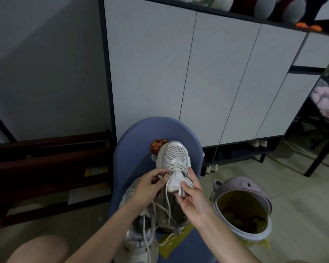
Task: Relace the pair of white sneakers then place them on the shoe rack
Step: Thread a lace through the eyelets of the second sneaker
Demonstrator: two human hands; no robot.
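1. Left hand (147,184) pinches a lace (167,188); right hand (192,198) grips the white sneaker (174,162) by its tongue – toe up, over the blue chair (133,141).
2. Second sneaker (139,242) – on the seat's near edge.
3. Pink bin (243,188) – yellow liner, dark scraps inside, on the floor to the right.

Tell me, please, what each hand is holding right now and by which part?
The left hand pinches the white lace near the eyelets. The right hand grips the white sneaker by its tongue and pull tab.

two sneakers (174,164), two hands (150,188), one chair (133,141)
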